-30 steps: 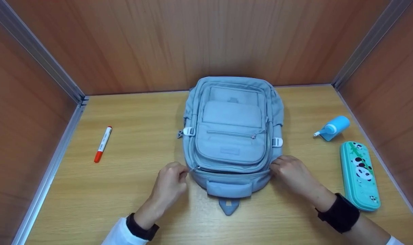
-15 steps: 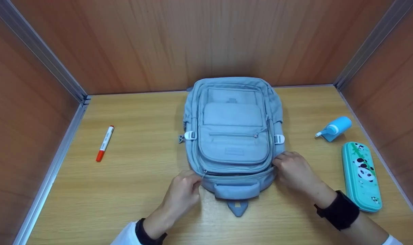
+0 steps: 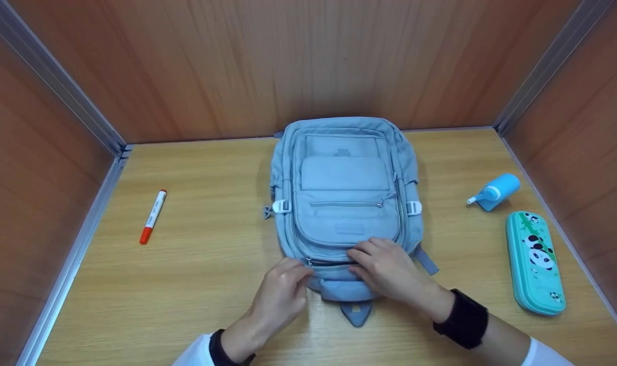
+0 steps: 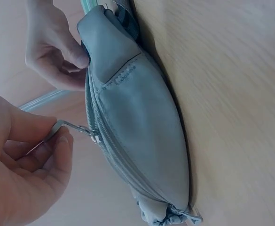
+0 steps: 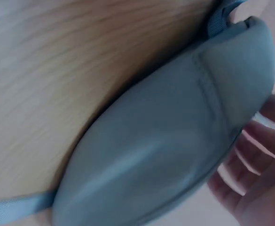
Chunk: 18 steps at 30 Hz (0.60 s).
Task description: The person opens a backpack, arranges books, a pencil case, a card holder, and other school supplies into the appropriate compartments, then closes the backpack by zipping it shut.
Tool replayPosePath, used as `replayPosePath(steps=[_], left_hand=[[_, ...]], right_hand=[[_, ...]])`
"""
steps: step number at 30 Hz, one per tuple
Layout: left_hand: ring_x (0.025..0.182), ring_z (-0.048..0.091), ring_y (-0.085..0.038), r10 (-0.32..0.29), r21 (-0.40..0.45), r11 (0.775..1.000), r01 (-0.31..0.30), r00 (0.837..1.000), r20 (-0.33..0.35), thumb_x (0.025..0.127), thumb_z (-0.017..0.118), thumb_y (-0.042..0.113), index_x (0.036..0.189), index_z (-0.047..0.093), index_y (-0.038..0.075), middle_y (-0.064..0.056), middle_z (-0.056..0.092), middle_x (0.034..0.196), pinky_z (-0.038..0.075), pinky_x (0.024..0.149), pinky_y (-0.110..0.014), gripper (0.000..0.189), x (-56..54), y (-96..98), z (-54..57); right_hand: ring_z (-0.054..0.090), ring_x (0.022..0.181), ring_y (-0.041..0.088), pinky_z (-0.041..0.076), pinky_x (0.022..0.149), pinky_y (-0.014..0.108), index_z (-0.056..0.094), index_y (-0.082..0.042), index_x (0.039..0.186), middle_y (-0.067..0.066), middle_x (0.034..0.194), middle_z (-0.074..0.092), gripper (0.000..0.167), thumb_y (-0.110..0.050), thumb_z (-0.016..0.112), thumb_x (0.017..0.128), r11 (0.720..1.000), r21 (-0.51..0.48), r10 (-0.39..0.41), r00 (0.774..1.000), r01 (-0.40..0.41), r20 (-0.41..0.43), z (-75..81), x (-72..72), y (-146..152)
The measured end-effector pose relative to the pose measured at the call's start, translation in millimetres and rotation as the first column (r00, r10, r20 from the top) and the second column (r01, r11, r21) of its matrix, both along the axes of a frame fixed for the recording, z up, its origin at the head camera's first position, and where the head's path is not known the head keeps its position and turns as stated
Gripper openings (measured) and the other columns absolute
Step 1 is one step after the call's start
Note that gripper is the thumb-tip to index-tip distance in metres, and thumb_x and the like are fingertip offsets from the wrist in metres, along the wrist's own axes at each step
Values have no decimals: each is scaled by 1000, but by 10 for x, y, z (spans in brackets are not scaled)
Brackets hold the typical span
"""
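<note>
Evidently the left hand (image 3: 280, 290) is the nearer to the slider (image 4: 96, 136): its thumb and fingers pinch the zipper pull (image 4: 58, 126), with the slider just beyond them. From there the dark zip opening (image 3: 331, 263) runs crosswise to the right hand (image 3: 390, 269), whose bent fingers and thumb pinch its fabric edge. The backpack (image 3: 346, 173) lies on the table (image 3: 202, 284), long axis pointing away, carry handle (image 3: 346, 291) nearest the person
</note>
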<state>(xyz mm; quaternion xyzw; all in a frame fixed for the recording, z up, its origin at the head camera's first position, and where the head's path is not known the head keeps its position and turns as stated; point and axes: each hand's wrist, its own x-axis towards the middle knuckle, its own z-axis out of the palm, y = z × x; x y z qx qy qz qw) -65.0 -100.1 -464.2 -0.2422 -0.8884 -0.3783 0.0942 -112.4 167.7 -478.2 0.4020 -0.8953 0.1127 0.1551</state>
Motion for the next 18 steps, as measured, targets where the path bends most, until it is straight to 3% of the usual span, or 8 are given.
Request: replayPosePath(steps=[8, 14, 18], left_hand=[[94, 71, -18, 15, 55, 998, -11, 997, -76, 81, 65, -19, 100, 78, -1, -8, 75, 99, 61, 82, -26, 30, -76, -108, -63], [92, 71, -20, 107, 35, 994, -104, 987, -116, 84, 74, -12, 101, 78, -1, -13, 76, 100, 61, 80, -24, 21, -344, -297, -60], [94, 71, -24, 115, -13, 993, -119, 981, -157, 85, 75, -10, 100, 78, -4, -15, 75, 101, 62, 82, -29, 16, -566, -385, -57]], right_hand=[[68, 85, 21, 52, 66, 33, 79, -9, 102, 4, 94, 74, 13, -7, 81, 88, 998, -37, -46, 998, 44, -50, -62, -3, -128], [69, 84, 21, 58, 69, 33, 76, -7, 96, 4, 90, 74, 11, 0, 76, 88, 997, -81, -5, 994, -4, -108, -75, 13, -87], [69, 82, 20, 61, 69, 32, 76, -6, 98, 5, 90, 73, 18, 6, 73, 85, 997, -73, 20, 994, -27, -105, -53, 34, -69]])
